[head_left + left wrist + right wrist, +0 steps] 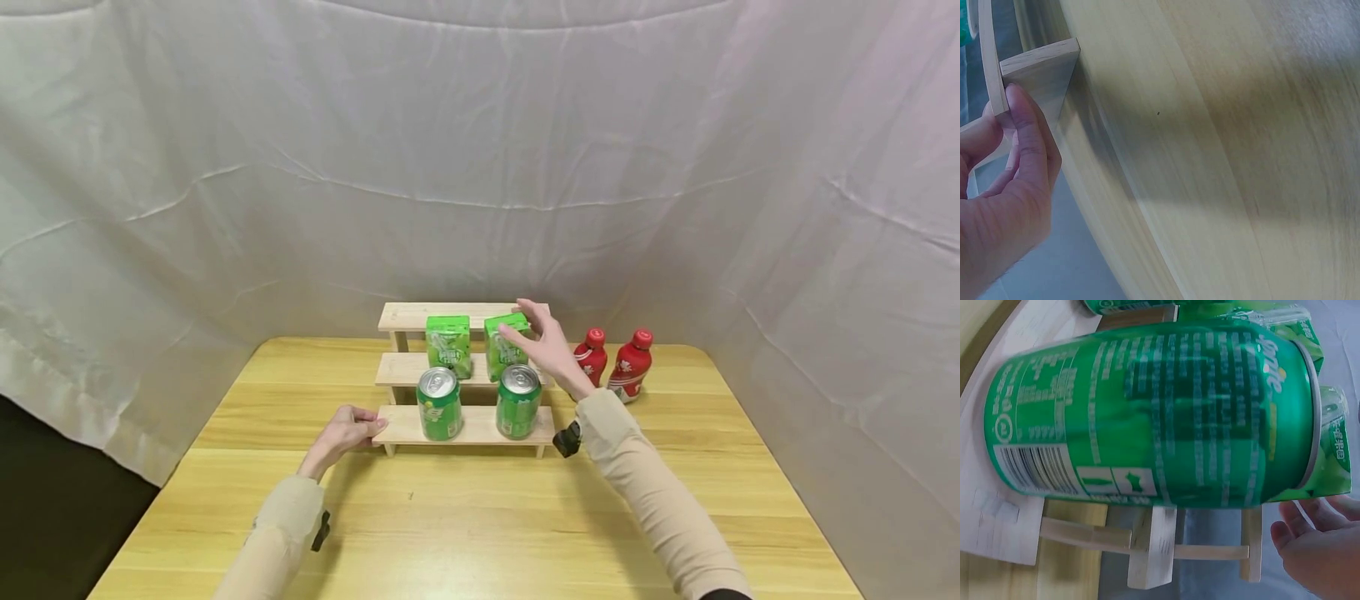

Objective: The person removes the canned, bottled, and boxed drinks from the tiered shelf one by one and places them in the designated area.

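Note:
My left hand [351, 430] pinches the left end of the lowest board of a three-tier wooden shelf [405, 425]; in the left wrist view thumb and fingers [1025, 125] meet round its edge. At the right juice box [504, 354], a green carton slightly turned on the middle tier, is my right hand [551, 343]. Its thumb lies across the carton's front in the head view, and its fingers [1297, 522] are beside the carton in the right wrist view. A second green juice box [448, 346] stands to the left. Two green soda cans [439, 408] stand on the lowest tier.
Two red bottles [632, 367] with red caps stand on the wooden table [465, 517], right of the shelf and close to my right forearm. The shelf's top board [408, 315] is behind the cartons. A grey curtain [480, 167] encloses the table's back and sides.

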Demonstrator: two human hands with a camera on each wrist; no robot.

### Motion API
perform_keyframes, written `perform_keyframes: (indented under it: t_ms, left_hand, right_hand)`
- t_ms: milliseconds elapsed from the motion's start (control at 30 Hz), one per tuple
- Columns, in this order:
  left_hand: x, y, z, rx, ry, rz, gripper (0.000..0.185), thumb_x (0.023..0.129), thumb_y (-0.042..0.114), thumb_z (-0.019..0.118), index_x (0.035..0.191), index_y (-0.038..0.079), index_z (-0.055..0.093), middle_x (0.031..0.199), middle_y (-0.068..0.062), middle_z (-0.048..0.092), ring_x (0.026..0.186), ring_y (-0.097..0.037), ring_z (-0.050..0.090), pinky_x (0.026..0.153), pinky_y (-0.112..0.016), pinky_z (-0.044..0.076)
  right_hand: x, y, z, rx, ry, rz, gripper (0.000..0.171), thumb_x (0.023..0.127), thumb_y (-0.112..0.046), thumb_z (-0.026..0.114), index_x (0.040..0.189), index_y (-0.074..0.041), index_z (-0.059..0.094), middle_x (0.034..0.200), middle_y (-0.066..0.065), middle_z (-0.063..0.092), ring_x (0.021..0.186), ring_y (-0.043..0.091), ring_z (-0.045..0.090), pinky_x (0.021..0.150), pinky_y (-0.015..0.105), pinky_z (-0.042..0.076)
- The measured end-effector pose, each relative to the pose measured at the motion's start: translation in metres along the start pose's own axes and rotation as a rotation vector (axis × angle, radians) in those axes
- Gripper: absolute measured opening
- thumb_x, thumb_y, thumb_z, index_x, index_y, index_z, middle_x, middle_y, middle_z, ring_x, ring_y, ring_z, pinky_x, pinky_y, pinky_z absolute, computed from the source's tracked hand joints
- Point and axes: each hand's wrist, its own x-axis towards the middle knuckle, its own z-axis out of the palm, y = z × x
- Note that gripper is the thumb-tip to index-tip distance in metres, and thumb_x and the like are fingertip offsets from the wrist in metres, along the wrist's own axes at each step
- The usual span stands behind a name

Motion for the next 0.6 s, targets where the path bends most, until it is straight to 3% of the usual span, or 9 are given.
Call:
perform_keyframes:
  t_ms: [400, 600]
  left_hand:
    - [0.0004, -0.0004, 0.0004, 0.014, 0.012, -0.014, 0.038, 0.086, 0.010, 0.057, 0.110, -0.018, 0.047, 0.091, -0.021, 0.060, 0.072, -0.015, 0.062, 0.074, -0.034, 0.058]
    - [0.0014, -0.0005, 0.0005, 0.008, 0.015, -0.028, 0.037, 0.086, 0.009, 0.056, 0.109, -0.019, 0.047, 0.088, -0.020, 0.061, 0.070, -0.014, 0.061, 0.073, -0.032, 0.058]
  right_hand:
    - [0.0005, -0.0020, 0.0031, 0.011, 0.006, 0.048, 0.062, 0.080, -0.036, 0.064, 0.132, -0.014, 0.039, 0.134, 0.008, 0.043, 0.124, 0.021, 0.041, 0.106, 0.040, 0.037]
    - [0.0020, 0.0013, 0.0024, 0.063, 0.011, 0.053, 0.056, 0.079, -0.030, 0.067, 0.126, -0.009, 0.044, 0.122, 0.009, 0.050, 0.112, 0.023, 0.051, 0.095, 0.037, 0.047]
